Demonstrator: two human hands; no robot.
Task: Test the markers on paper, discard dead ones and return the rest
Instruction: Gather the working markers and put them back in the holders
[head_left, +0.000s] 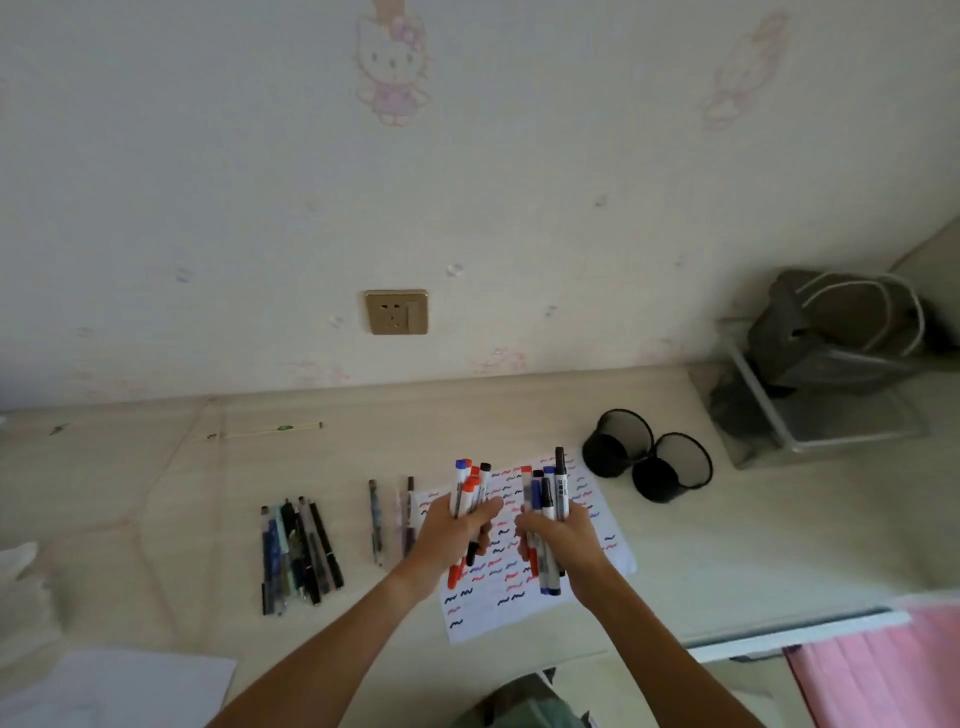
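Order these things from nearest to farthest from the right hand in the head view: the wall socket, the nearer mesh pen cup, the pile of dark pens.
From the right hand:
1. Nearer mesh pen cup, on the desk to its right and beyond.
2. Pile of dark pens, on the desk far to the left, past the left hand.
3. Wall socket, up on the wall.

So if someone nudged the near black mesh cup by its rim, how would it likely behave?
The near mesh cup looks empty and thin-walled, so it is probably light and would slide or tip easily. It seems to touch the second mesh cup, so a push that way would likely shift both. If tipped, its round wall would probably let it roll on the desk.
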